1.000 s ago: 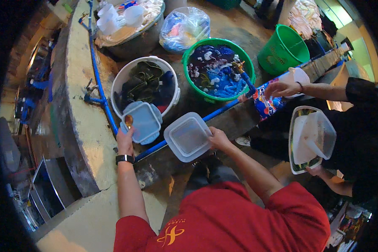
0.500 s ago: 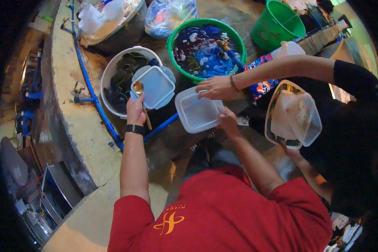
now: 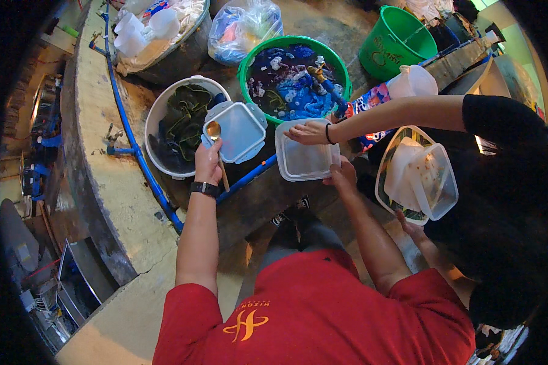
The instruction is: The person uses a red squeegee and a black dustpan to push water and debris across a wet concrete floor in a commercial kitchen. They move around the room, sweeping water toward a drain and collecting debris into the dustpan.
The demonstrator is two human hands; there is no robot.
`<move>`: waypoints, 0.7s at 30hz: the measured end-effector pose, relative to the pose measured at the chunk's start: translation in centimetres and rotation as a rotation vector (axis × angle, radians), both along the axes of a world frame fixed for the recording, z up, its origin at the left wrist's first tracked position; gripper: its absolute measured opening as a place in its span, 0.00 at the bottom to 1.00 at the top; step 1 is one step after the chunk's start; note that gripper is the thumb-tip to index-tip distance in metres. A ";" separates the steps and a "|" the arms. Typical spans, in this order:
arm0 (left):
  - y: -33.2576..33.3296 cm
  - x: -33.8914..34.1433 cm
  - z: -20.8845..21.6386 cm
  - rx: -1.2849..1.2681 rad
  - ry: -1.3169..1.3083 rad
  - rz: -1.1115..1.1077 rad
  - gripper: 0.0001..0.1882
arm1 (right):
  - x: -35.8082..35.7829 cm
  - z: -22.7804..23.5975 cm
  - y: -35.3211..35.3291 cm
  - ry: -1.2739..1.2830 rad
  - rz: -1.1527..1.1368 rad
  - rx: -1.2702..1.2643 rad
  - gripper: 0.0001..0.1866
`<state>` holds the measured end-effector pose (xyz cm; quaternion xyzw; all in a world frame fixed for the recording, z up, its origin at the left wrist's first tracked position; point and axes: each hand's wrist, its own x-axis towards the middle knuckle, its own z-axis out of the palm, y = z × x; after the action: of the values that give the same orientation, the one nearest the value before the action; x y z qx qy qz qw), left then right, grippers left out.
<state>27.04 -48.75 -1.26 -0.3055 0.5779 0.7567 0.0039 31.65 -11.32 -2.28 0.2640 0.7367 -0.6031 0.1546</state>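
I've got left hand (image 3: 208, 165) clamped on snap-lock lid (image 3: 242, 131) plus spoon (image 3: 213, 129), right hand (image 3: 343, 175) on plastic container (image 3: 298, 161), partly hidden by co-worker's hand (image 3: 309, 132). White bucket (image 3: 150, 131) beyond left grip holds dark laundry (image 3: 189, 118).

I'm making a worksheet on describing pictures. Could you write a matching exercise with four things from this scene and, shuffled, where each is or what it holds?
Column 1
1. Pale blue lid
2. Frosted square plastic piece
3. White bucket
4. Tall green bucket

Column 2
A. At the picture's upper right
B. In the person's right hand
C. In the person's left hand
D. Holds dark cloth

Pairs: 1-C, 2-B, 3-D, 4-A
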 end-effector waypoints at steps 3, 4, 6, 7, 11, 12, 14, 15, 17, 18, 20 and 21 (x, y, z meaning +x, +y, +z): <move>-0.3 0.4 0.0 0.022 0.011 0.000 0.17 | 0.1 0.1 0.2 0.007 -0.040 0.000 0.20; -0.4 0.5 0.0 0.041 0.003 0.001 0.17 | 0.2 0.0 0.3 0.032 -0.040 0.001 0.20; -0.6 0.6 0.0 0.026 0.006 -0.001 0.18 | 0.3 0.0 0.6 0.049 -0.062 -0.015 0.19; -0.6 0.7 0.1 0.029 -0.008 0.003 0.18 | 0.4 0.0 0.8 0.041 -0.083 -0.031 0.19; -0.4 0.8 0.1 0.029 0.000 0.006 0.18 | 0.7 -0.5 1.4 0.033 -0.152 -0.035 0.19; -0.2 0.8 0.0 0.037 0.001 0.020 0.17 | 0.7 -0.6 1.6 0.039 -0.148 -0.031 0.19; 0.0 0.6 -0.1 0.053 -0.007 0.030 0.16 | 0.8 -0.9 1.8 0.040 -0.159 -0.071 0.19; 0.2 0.4 -0.2 0.061 -0.015 0.025 0.16 | 0.9 -1.0 1.9 0.059 -0.168 -0.094 0.19; 0.4 0.0 -0.4 0.062 -0.008 0.011 0.16 | 1.1 -1.2 2.0 0.031 -0.222 -0.126 0.19; 0.6 -0.3 -0.5 0.056 0.005 0.000 0.16 | 1.3 -1.2 2.0 0.079 -0.219 -0.134 0.19; 0.9 -0.8 -0.7 0.063 0.017 -0.010 0.16 | 1.7 -1.1 1.9 0.099 -0.245 -0.106 0.20; 1.0 -1.1 -0.8 0.076 0.016 -0.010 0.17 | 1.9 -1.0 1.7 0.122 -0.252 -0.101 0.20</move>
<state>25.95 -47.75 -2.05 -0.2962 0.5501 0.7806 0.0147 33.58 -9.59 -3.28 0.3090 0.6746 -0.6689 0.0456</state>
